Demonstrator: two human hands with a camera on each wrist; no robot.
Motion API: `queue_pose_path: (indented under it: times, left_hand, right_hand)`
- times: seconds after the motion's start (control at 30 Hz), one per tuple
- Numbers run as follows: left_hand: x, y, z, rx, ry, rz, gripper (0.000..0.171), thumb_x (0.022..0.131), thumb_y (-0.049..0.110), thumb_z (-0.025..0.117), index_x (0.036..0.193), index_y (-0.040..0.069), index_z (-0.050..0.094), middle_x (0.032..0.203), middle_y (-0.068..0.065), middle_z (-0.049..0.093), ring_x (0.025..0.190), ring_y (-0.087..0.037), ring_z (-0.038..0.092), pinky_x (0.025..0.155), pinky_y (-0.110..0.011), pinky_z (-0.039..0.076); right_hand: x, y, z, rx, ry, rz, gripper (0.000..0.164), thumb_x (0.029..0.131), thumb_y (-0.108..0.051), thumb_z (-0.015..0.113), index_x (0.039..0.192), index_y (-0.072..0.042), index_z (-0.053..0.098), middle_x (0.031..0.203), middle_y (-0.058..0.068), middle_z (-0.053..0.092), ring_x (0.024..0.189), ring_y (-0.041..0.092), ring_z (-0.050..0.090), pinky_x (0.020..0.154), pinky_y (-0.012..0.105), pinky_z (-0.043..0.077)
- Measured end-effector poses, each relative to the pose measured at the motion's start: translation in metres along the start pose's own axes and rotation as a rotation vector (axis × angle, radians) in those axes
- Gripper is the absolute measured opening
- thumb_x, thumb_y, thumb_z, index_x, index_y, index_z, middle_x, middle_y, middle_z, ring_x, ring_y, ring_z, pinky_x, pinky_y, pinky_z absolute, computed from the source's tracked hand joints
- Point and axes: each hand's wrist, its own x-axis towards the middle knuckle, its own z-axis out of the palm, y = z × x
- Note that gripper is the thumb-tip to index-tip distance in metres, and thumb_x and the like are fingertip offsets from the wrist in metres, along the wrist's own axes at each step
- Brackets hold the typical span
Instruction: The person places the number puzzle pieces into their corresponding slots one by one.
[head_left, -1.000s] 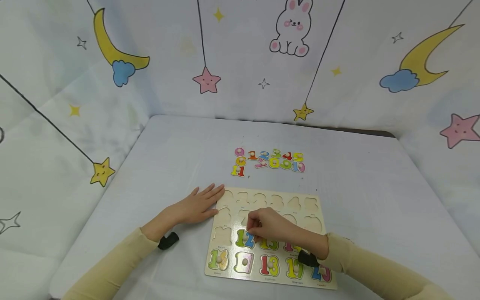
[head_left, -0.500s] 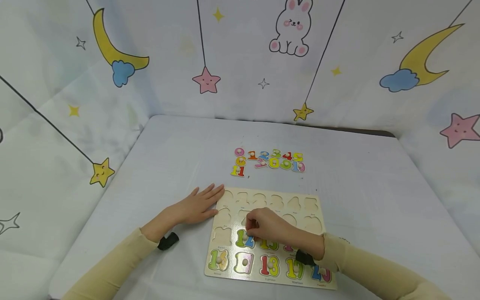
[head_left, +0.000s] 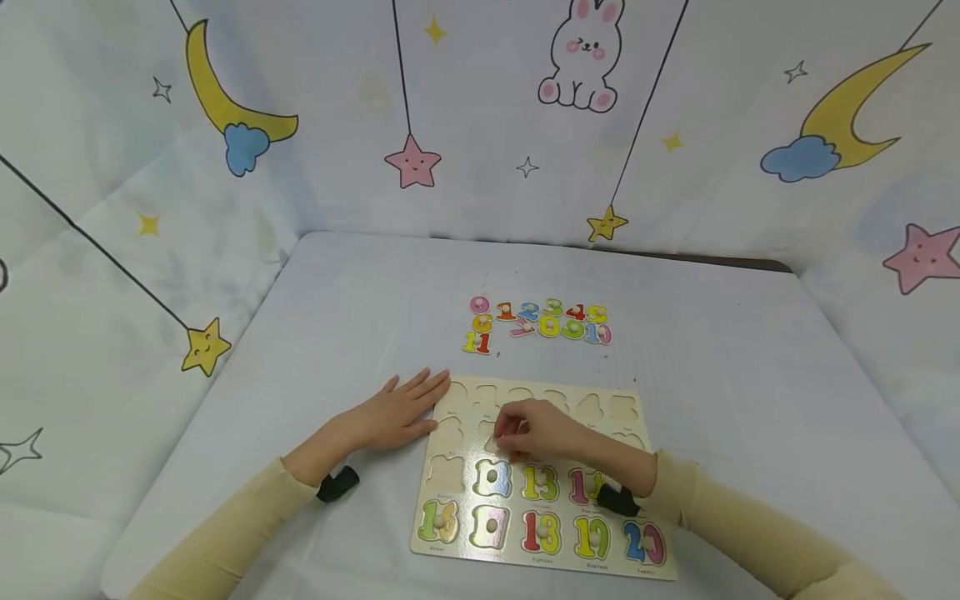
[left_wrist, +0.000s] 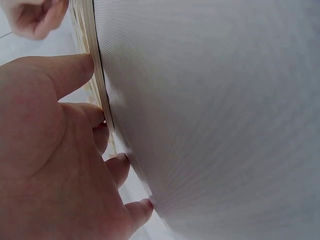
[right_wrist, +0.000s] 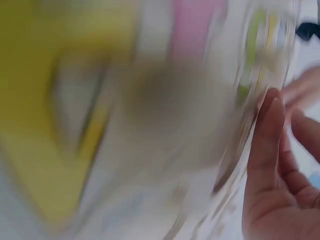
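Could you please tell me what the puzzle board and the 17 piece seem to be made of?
Puzzle board: probably glossy wood, judging by its pale tan colour and shiny highlights.
17 piece: perhaps printed wood, glossy, since glare washes out its colours.

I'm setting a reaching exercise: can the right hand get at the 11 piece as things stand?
Probably yes: only the flat board and tabletop seem to separate the right hand from the 11 piece; the left hand is aside.
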Motion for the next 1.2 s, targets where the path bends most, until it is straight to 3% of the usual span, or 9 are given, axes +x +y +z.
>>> queue_pose_path:
  times: [0.1,0.23,0.43,0.57,0.67,0.8,1.03,1.13,1.2]
  left_hand:
    - [0.0,0.001,-0.001,-0.003,0.0,0.001,0.063,0.099,0.031,0.047,0.149,0.004,0.021,0.154,-0.009,0.015,0.139,-0.032,0.011,0.102,-0.063,0.012]
    - [0.0,0.002,-0.001,-0.011,0.002,0.006,0.062,0.099,0.03,0.047,0.149,0.004,0.021,0.154,-0.01,0.015,0.139,-0.032,0.011,0.102,-0.063,0.011]
    - [0.002,0.002,-0.001,-0.01,-0.003,-0.001,0.062,0.099,0.031,0.046,0.149,0.005,0.02,0.154,-0.01,0.015,0.139,-0.032,0.01,0.102,-0.063,0.011]
    - [0.001,0.003,-0.001,-0.015,-0.001,0.001,0.062,0.099,0.03,0.047,0.149,0.004,0.021,0.154,-0.01,0.015,0.139,-0.032,0.01,0.102,-0.063,0.012]
    - [0.001,0.003,-0.002,-0.017,-0.003,-0.004,0.062,0.099,0.031,0.047,0.149,0.004,0.021,0.154,-0.01,0.015,0.139,-0.032,0.01,0.102,-0.063,0.012]
    - [0.0,0.002,-0.001,-0.008,-0.005,-0.013,0.062,0.099,0.032,0.046,0.149,0.005,0.02,0.154,-0.009,0.014,0.139,-0.031,0.01,0.102,-0.063,0.011]
    - [0.0,0.002,0.0,-0.02,0.001,0.001,0.063,0.099,0.032,0.046,0.149,0.005,0.02,0.154,-0.009,0.014,0.139,-0.031,0.009,0.102,-0.063,0.01]
    - [0.0,0.001,0.001,-0.015,0.006,0.002,0.063,0.099,0.032,0.046,0.149,0.005,0.02,0.154,-0.008,0.014,0.139,-0.03,0.009,0.102,-0.062,0.01]
    - [0.0,0.001,0.001,-0.01,0.007,0.002,0.063,0.099,0.032,0.046,0.149,0.005,0.02,0.154,-0.008,0.014,0.139,-0.03,0.009,0.102,-0.062,0.011]
  right_hand:
    - [0.008,0.005,-0.019,0.109,0.006,0.027,0.007,0.09,-0.01,0.064,0.093,-0.004,0.065,0.08,0.004,0.064,0.072,0.018,0.064,0.066,0.03,0.052]
    - [0.024,0.005,-0.043,0.118,0.073,0.026,0.015,0.091,-0.01,0.062,0.1,0.001,0.067,0.088,0.006,0.067,0.081,0.018,0.062,0.076,0.03,0.049]
    - [0.056,0.0,-0.067,-0.147,0.221,-0.02,0.016,0.09,-0.012,0.064,0.102,-0.002,0.069,0.093,0.002,0.067,0.085,0.017,0.059,0.078,0.03,0.048]
    - [0.076,-0.001,-0.072,-0.318,0.286,0.019,0.016,0.09,-0.015,0.065,0.101,-0.005,0.069,0.091,0.0,0.065,0.083,0.017,0.057,0.075,0.03,0.047]
    - [0.091,-0.002,-0.075,-0.382,0.316,0.068,0.019,0.089,-0.019,0.067,0.104,-0.007,0.068,0.095,0.001,0.064,0.085,0.018,0.057,0.074,0.031,0.046]
    - [0.109,-0.003,-0.076,-0.445,0.301,0.092,0.033,0.086,-0.025,0.07,0.115,-0.01,0.066,0.112,0.005,0.062,0.097,0.021,0.057,0.082,0.034,0.046]
    - [0.124,0.006,-0.07,-0.688,0.156,-0.008,0.049,0.087,-0.033,0.067,0.129,-0.008,0.058,0.134,0.014,0.05,0.126,0.029,0.041,0.104,0.042,0.028]
    - [0.124,0.007,-0.064,-0.762,0.175,-0.025,0.047,0.089,-0.035,0.065,0.129,-0.012,0.059,0.137,0.016,0.046,0.128,0.031,0.037,0.105,0.045,0.024]
    - [0.124,0.008,-0.062,-0.784,0.223,-0.037,0.041,0.09,-0.035,0.064,0.125,-0.013,0.063,0.132,0.014,0.051,0.125,0.029,0.041,0.104,0.044,0.027]
